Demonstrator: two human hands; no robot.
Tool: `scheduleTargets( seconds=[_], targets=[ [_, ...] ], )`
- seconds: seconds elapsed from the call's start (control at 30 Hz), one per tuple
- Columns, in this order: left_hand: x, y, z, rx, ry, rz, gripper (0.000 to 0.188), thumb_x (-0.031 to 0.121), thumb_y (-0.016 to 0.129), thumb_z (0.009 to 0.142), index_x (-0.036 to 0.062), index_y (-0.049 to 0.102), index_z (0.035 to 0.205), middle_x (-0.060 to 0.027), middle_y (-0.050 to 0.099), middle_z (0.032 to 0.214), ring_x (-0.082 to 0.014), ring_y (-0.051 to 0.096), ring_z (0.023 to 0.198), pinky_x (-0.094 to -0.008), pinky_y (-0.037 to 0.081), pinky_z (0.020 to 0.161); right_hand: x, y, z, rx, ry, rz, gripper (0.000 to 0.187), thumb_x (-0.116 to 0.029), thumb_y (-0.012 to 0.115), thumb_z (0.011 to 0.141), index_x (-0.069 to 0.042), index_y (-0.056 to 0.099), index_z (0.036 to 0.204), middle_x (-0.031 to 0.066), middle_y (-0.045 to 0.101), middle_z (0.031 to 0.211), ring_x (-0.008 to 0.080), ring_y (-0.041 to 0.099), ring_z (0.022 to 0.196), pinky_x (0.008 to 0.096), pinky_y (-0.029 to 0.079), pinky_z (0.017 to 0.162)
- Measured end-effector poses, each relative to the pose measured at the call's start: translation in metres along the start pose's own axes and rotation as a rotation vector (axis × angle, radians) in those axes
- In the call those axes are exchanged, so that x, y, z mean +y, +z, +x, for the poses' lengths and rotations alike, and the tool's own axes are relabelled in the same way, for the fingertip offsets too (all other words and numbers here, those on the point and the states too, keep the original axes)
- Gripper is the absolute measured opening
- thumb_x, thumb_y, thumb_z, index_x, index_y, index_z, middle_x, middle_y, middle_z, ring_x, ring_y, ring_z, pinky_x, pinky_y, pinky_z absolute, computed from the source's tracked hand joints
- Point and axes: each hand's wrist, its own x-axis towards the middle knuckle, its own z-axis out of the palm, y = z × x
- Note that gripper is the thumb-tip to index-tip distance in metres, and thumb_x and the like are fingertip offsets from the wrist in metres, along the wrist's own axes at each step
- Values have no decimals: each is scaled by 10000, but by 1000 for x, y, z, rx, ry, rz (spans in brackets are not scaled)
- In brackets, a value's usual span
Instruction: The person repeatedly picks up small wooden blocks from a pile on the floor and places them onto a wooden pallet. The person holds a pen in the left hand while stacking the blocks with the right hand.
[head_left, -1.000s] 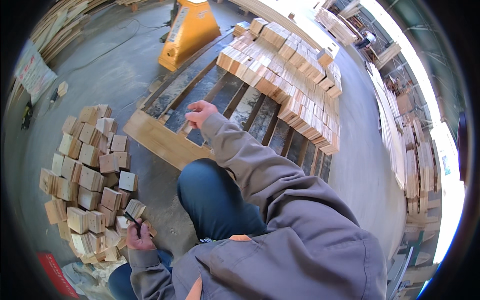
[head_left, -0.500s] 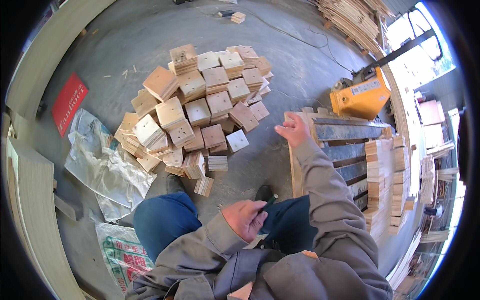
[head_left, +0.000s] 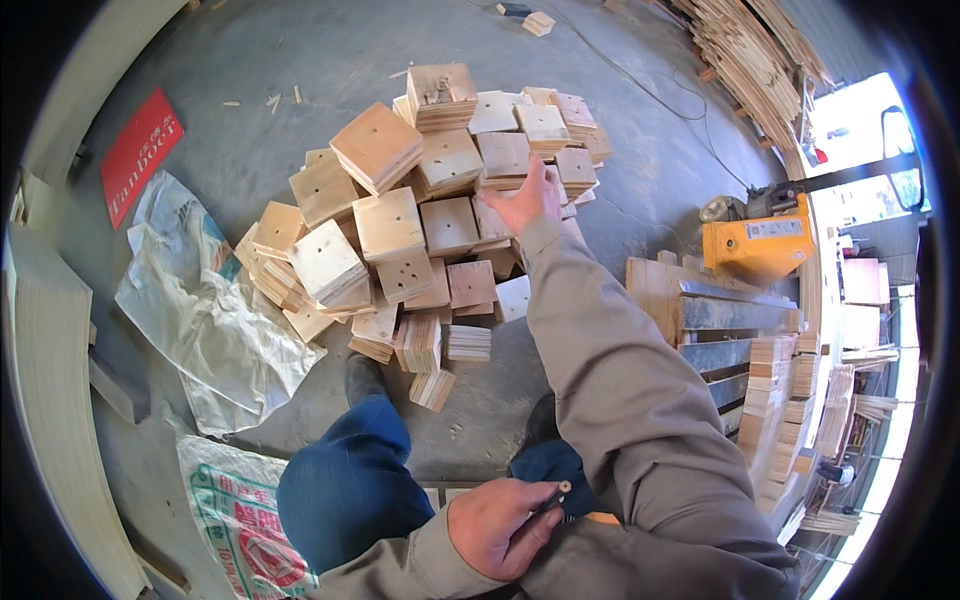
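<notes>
A pile of square plywood blocks (head_left: 390,222), many with small holes in their faces, lies on the floor in front of me. My right hand (head_left: 528,200) reaches over the right part of this pile, thumb and fingers apart. It is at a block (head_left: 503,156) there; whether the fingertips touch it I cannot tell. Near my lap, my left hand (head_left: 500,528) is closed around a thin dark pencil (head_left: 560,494), whose pale wooden end sticks out beyond the thumb.
To the right, a pallet (head_left: 655,295) bears stacked wood strips (head_left: 768,395), with a yellow pallet jack (head_left: 757,245) behind it. A crumpled white sheet (head_left: 215,335), a printed sack (head_left: 240,515) and a red sign (head_left: 140,150) lie left. A cable (head_left: 640,85) crosses the floor.
My right hand has moved from beside the pallet, leftward and forward onto the block pile. My left hand keeps the pencil, now lower in view. The whole view has shifted.
</notes>
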Motion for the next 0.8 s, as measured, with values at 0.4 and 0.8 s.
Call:
scheduleTargets(
  seconds=[0.4,0.8],
  targets=[
    [12,-23,7,-1,-102,-8,242,59,709,879,38,593,1090,-158,624,827,-346,619,710,-409,482,622,-2,15,10,159,-53,86,897,-369,853,720,22,410,1394,271,489,1338,391,490,1254,459,428,1052],
    [11,17,-11,-21,-181,26,202,41,677,934,-2,618,1121,-89,731,880,-141,694,790,-273,551,719,139,-158,-80,15,315,1300,401,-263,662,902,-43,579,1227,136,678,1081,261,648,1020,418,495,941]
  ],
)
